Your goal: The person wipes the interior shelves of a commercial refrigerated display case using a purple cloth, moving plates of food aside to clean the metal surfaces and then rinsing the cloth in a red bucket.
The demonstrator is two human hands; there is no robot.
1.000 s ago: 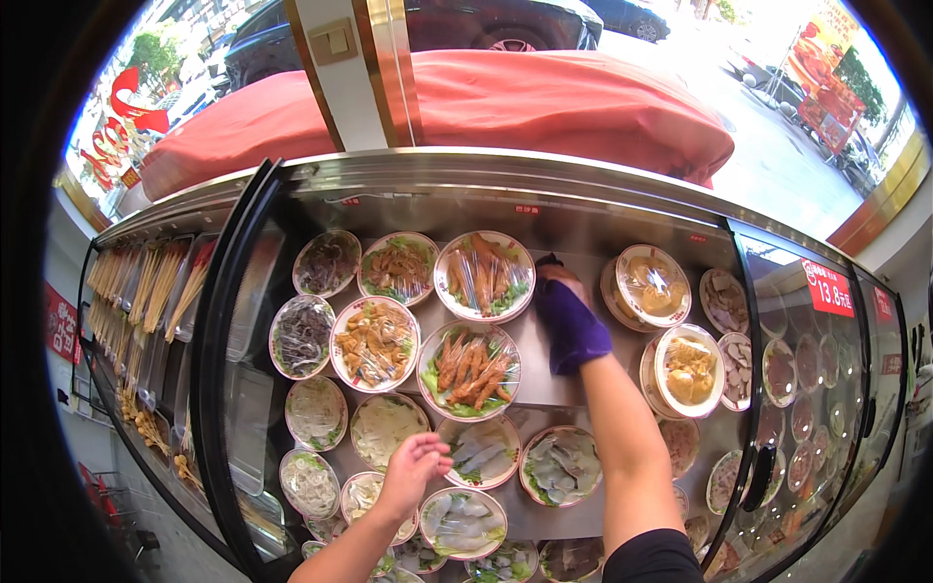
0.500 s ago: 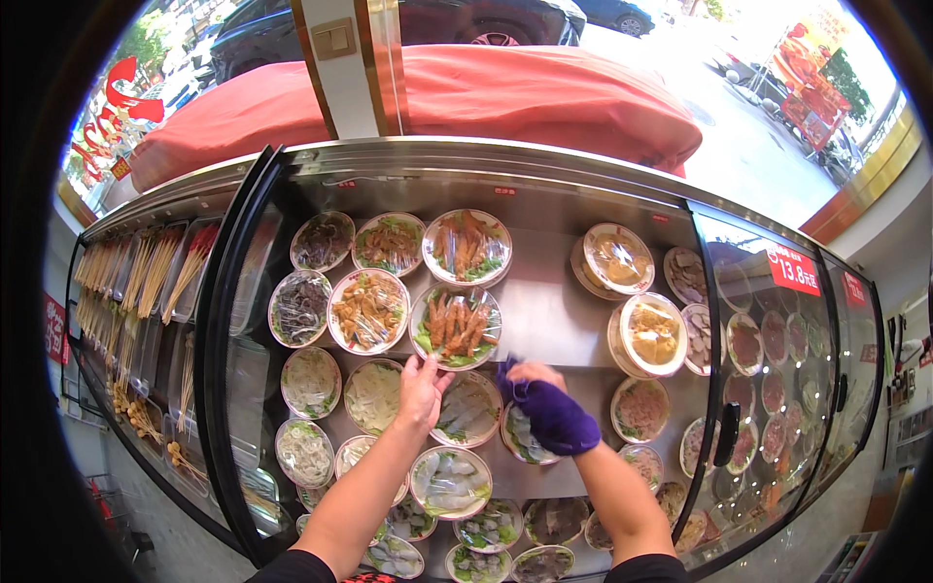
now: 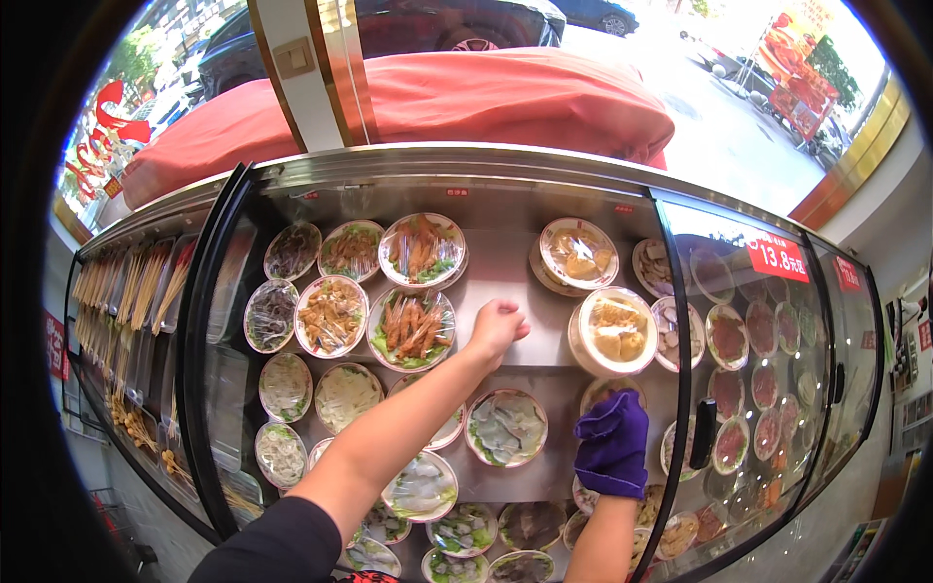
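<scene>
My left hand (image 3: 498, 331) is over the bare metal shelf (image 3: 491, 277), its fingers curled in and nothing visible in them. Left of it stands a film-wrapped plate of orange-brown pieces on lettuce (image 3: 412, 328). A purple cloth (image 3: 612, 449) drapes over my right hand, hiding the fingers and partly covering a plate (image 3: 610, 389) behind it. Just beyond is a stacked plate of yellowish pieces (image 3: 617, 332), with another such plate (image 3: 578, 253) farther back. Between my forearms sits a plate of pale, greyish slices (image 3: 506, 428).
A glass sliding door (image 3: 758, 389) with a black handle (image 3: 703, 433) closes off the right side. Black door frames (image 3: 209, 360) stand at left, near trays of skewers (image 3: 146, 277). Several wrapped plates fill the lower shelf. Behind the case lies a red cover (image 3: 505, 102).
My left hand has let go of the orange-brown plate and moved right over the shelf. My right hand with the purple cloth has moved right and nearer. The view has shifted right.
</scene>
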